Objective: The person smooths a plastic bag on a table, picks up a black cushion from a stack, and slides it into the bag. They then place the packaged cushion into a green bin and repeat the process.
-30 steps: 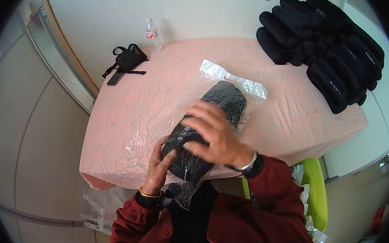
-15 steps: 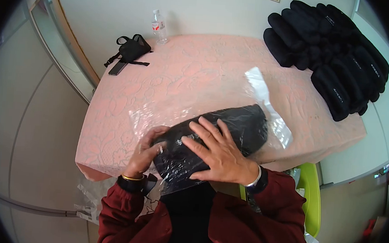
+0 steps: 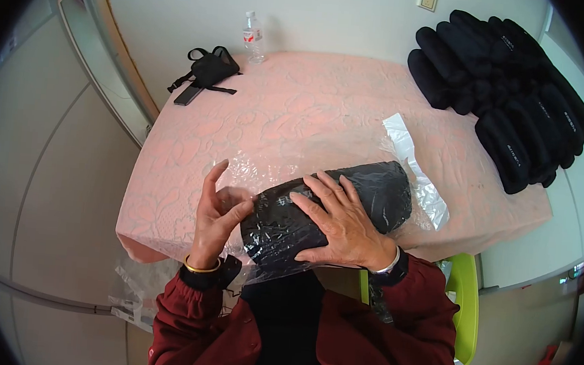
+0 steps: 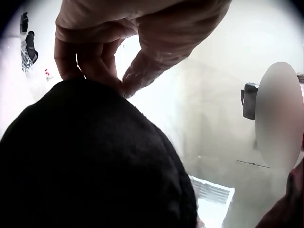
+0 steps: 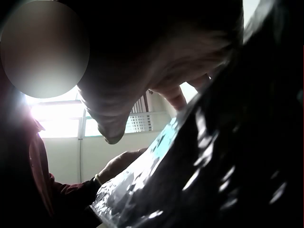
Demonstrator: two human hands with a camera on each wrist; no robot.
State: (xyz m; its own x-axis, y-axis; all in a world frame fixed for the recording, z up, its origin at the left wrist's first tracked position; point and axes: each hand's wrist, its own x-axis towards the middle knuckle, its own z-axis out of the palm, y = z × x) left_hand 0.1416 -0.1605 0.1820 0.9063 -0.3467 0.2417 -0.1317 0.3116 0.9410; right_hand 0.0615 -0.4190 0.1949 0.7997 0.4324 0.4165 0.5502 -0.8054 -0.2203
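Note:
A black cushion [image 3: 374, 189] with small pale lettering lies slantwise inside a clear plastic bag [image 3: 278, 272] at the table's front edge. My right hand [image 3: 346, 231] rests on its upper side with fingers spread, pressing through the film. At the cushion's left end, the thumb and fingers of my left hand [image 3: 221, 215] come together and pinch the bag, one finger raised. The left wrist view shows those fingertips close together against the dark end of the cushion [image 4: 95, 152]. Shiny film [image 5: 156, 166] stretches beneath my right hand in the right wrist view.
A white strip [image 3: 416, 172] of the bag extends to the right on the pink tablecloth [image 3: 298, 101]. Several black cushions [image 3: 504, 96] are piled at the back right. A black pouch [image 3: 212, 70], phone [image 3: 188, 95] and bottle [image 3: 253, 39] are back left. A green bin [image 3: 468, 299] stands below right.
The bagged cushion has turned from steeply slanted to nearly level, its far end swinging right. My right hand has settled on it; my left fingers have shifted from holding its end to pinching the film.

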